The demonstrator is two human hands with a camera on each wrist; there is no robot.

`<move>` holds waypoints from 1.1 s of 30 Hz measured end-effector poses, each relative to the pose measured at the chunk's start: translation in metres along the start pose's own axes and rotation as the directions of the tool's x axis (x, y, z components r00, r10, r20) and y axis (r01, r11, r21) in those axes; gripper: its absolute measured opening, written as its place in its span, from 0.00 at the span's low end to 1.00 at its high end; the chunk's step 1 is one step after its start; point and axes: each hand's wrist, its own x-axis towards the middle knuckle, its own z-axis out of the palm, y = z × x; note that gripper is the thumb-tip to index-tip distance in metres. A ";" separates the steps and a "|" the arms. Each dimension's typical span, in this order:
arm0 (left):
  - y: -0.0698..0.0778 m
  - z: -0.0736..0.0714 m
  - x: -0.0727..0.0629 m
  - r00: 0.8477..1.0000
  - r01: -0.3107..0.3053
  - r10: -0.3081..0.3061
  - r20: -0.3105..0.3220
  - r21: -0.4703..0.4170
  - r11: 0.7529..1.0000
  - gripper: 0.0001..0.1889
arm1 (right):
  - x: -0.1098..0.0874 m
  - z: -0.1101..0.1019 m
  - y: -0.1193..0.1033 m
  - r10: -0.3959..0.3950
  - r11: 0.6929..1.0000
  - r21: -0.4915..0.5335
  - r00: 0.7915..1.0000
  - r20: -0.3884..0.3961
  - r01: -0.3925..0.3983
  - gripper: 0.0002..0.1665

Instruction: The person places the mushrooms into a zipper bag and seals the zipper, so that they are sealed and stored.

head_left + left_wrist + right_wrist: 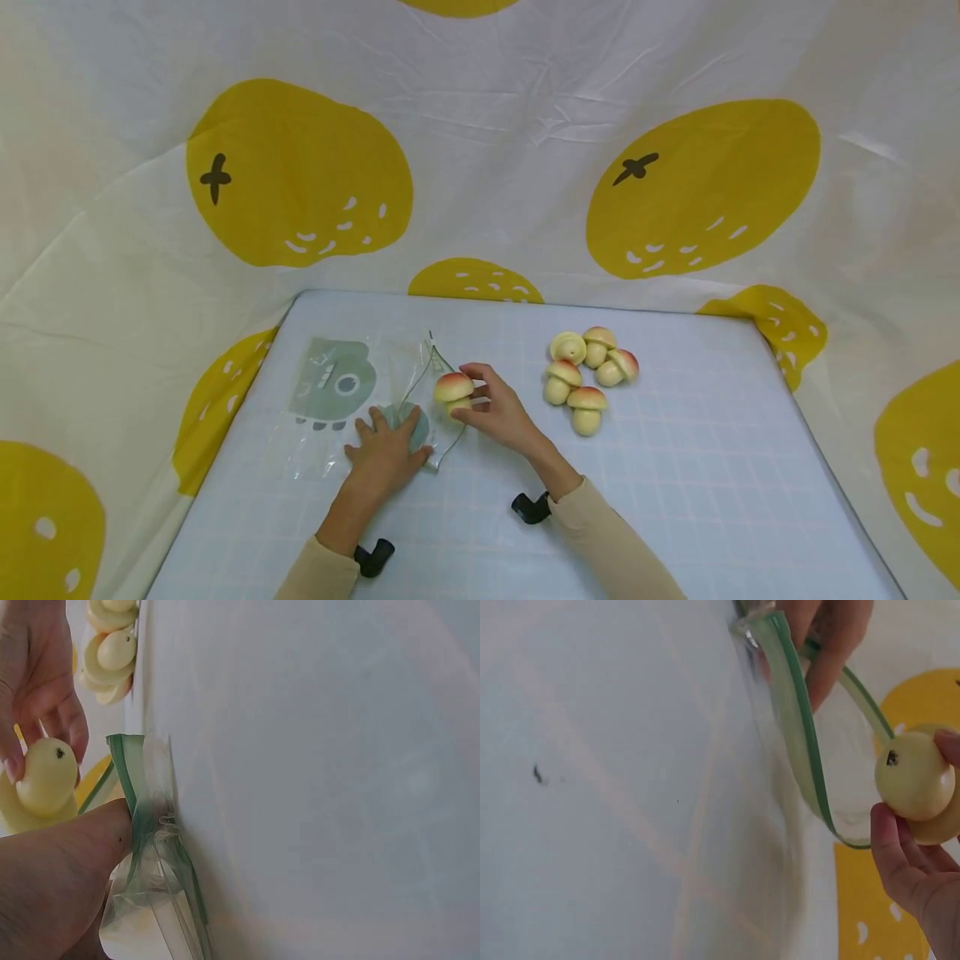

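Note:
Between its thumb and fingers my right hand (498, 412) pinches a toy mushroom (453, 390) with a red-tinted cap and cream stem. It is held at the gaping mouth of a clear zip bag (330, 379) printed with a grey-green cartoon creature. In the right wrist view the bag's green zip edge (810, 742) bows apart close to the mushroom's stem (911, 776). With fingers spread, my left hand (386, 457) rests on the bag just left of that mouth. The left wrist view shows its thumb side (67, 855) against the green-edged plastic (135, 780).
Several more toy mushrooms (587, 400) sit in a cluster on the right of the checked pale table (675, 492). One of them lies with its underside up (567, 347). Behind the table hangs a white cloth (495, 183) with large yellow fruit prints.

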 end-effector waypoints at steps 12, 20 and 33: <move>0.001 0.000 0.001 1.000 -0.009 0.009 -0.003 0.007 1.000 0.38 | 0.013 0.010 0.011 0.016 0.994 -0.110 1.000 0.020 -0.013 0.38; 0.001 0.000 0.001 1.000 -0.010 0.010 0.005 0.025 1.000 0.38 | 0.017 0.013 0.014 0.014 0.980 -0.200 1.000 0.027 -0.008 0.35; 0.001 -0.002 0.000 1.000 0.000 0.000 0.008 0.024 1.000 0.38 | 0.020 0.025 0.021 0.048 0.945 -0.324 0.999 -0.014 -0.050 0.29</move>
